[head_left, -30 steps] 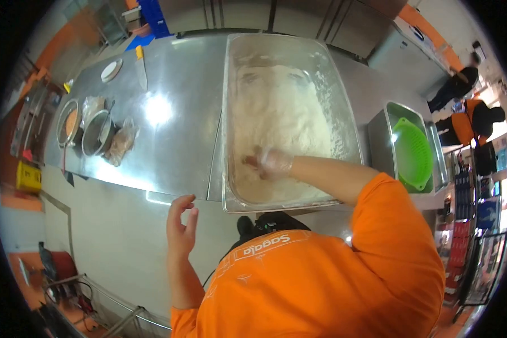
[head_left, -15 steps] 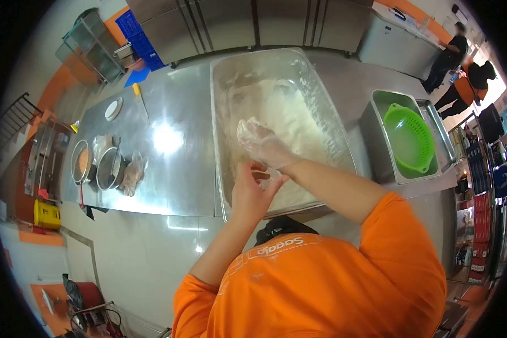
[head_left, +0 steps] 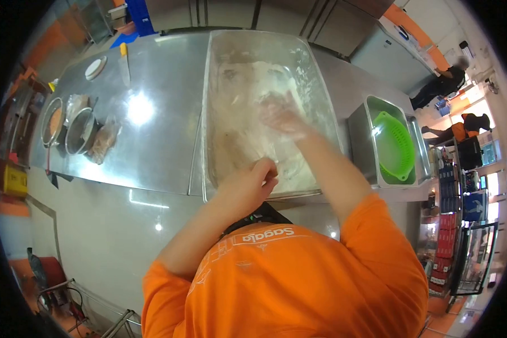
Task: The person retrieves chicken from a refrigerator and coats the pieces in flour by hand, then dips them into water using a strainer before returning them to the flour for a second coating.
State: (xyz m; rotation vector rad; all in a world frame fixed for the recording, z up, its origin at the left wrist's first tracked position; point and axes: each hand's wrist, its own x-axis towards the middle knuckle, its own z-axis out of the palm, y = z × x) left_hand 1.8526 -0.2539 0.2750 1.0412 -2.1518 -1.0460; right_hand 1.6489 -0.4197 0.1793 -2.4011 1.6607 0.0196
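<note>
A large metal tray (head_left: 207, 112) stands in front of me with a layer of pale flour-like powder (head_left: 259, 79) in it. My right hand (head_left: 281, 115) is over the powder, blurred, wearing a thin clear plastic glove, with its fingers apart. I see nothing held in it. Bare and curled, my left hand (head_left: 256, 177) is above the tray's near end. Its fingers are bent in toward the thumb, and nothing shows between them. The two hands are apart.
At right, a green plastic colander (head_left: 397, 146) sits in a deep metal pan (head_left: 363, 138). On the left are a yellow-handled knife (head_left: 124, 65), a white lid (head_left: 96, 67), two sieves (head_left: 80, 132) and a plastic bag (head_left: 103, 141). Two people (head_left: 453, 76) stand at the far right.
My left hand has let go of the glove's cuff at the right wrist. The right hand has moved forward and right, away from the left. My view has shifted too.
</note>
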